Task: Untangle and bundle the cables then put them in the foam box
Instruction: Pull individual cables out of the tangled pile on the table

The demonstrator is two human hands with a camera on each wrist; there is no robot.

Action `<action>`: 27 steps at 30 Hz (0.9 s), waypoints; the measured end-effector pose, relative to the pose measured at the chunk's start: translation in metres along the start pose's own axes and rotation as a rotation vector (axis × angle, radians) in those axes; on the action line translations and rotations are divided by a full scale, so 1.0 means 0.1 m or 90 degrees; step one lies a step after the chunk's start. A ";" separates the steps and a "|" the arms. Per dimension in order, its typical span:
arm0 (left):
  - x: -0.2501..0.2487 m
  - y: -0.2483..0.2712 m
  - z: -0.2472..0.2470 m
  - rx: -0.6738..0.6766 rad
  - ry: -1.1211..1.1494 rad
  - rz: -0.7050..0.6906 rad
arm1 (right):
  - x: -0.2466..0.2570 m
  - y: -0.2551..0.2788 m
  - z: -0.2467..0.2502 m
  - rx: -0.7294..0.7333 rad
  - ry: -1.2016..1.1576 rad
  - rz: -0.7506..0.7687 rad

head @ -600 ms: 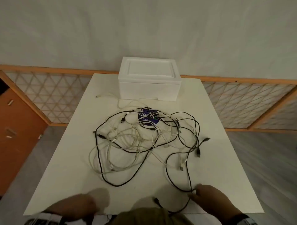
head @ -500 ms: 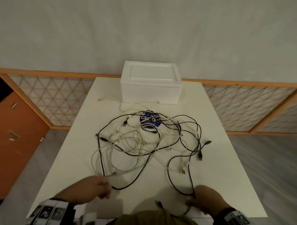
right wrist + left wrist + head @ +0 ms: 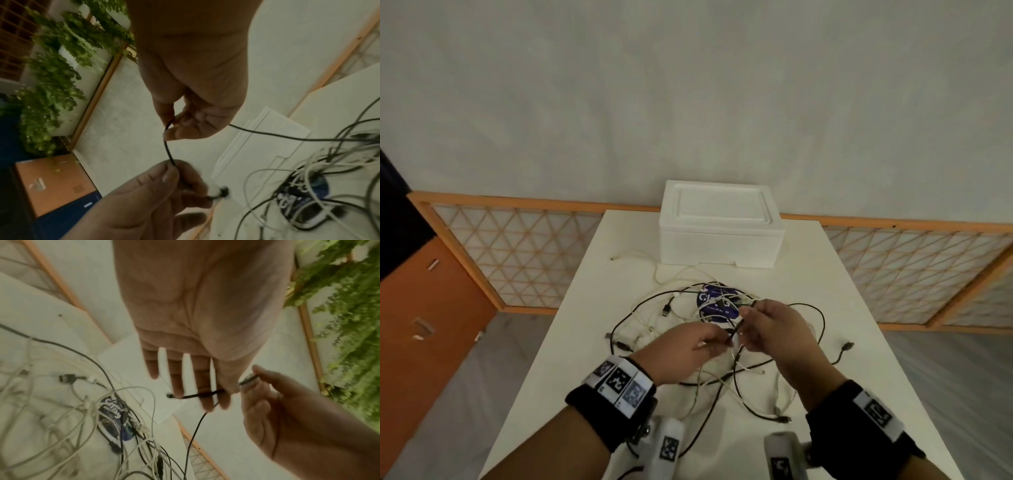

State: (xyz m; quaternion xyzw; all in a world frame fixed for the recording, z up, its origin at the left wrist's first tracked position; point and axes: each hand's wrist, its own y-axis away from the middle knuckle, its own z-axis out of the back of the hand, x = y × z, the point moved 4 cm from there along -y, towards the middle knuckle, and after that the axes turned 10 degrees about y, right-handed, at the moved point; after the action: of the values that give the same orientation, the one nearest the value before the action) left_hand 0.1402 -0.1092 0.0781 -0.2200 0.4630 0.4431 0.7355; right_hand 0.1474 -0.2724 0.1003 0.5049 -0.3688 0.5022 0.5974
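A tangle of black and white cables [image 3: 669,310] lies in the middle of the white table [image 3: 585,342]. Both hands are raised over it, close together. My left hand [image 3: 722,342] pinches the plug end of a thin black cable [image 3: 168,151] between thumb and fingers. My right hand [image 3: 744,318] pinches the same cable a little further along. In the left wrist view, the left hand [image 3: 205,395] has the cable's plug sticking out past its fingers, while the right hand [image 3: 248,381] pinches beside it. The white foam box [image 3: 719,233], lid on, stands at the table's far edge.
A round dark-blue disc [image 3: 717,305] lies under the cables. A loose white cable end [image 3: 626,255] reaches left of the box, and a black plug [image 3: 847,346] lies out to the right. A wooden lattice screen [image 3: 517,253] and an orange cabinet [image 3: 431,325] stand beyond the table.
Both hands moved from the table's near edge up and forward over the tangle and came together. They now hold a black cable end lifted off the table.
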 end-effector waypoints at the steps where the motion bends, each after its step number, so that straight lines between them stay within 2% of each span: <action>1: -0.05 -0.01 0.02 0.007 -0.012 -0.026 | 0.06 -0.02 0.00 -0.018 -0.032 -0.002; 4: -0.10 -0.01 0.11 0.039 -0.068 -0.049 | 0.25 -0.11 0.03 -0.026 -0.130 -0.022; 6: -0.01 -0.04 0.22 0.082 -0.107 -0.027 | 0.49 -0.23 0.07 -0.032 -0.232 -0.010; 8: 0.14 -0.02 0.17 0.140 -0.101 0.030 | 0.61 -0.26 0.13 -0.034 -0.293 0.006; 12: 0.30 0.00 0.16 0.212 0.135 0.165 | 0.65 -0.31 0.04 0.012 -0.298 0.036; 14: 0.29 -0.03 0.29 0.228 0.185 0.183 | 0.70 -0.39 0.09 -0.012 -0.340 0.064; 16: 0.25 -0.05 0.48 0.169 0.246 0.165 | 0.77 -0.49 0.32 -0.086 -0.399 0.105; 19: 0.22 -0.04 0.77 -0.016 0.393 0.141 | 0.77 -0.58 0.70 -0.198 -0.417 0.127; 20: 0.20 -0.03 0.84 -0.051 0.466 0.129 | 0.72 -0.61 0.77 -0.216 -0.416 0.121; 22: 0.17 -0.03 0.93 -0.041 0.593 0.104 | 0.60 -0.65 0.83 -0.235 -0.420 0.096; 24: 0.13 -0.01 0.97 0.019 0.676 0.083 | 0.47 -0.69 0.87 -0.253 -0.440 0.072; 27: 0.11 0.01 0.99 0.043 0.711 0.062 | 0.30 -0.77 0.90 -0.261 -0.433 0.028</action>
State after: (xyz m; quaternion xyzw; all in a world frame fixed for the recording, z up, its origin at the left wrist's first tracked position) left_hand 0.1894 -0.0309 0.1155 -0.3758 0.8058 0.2774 0.3641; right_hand 0.2353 -0.3520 0.1302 0.5046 -0.6491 0.2351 0.5185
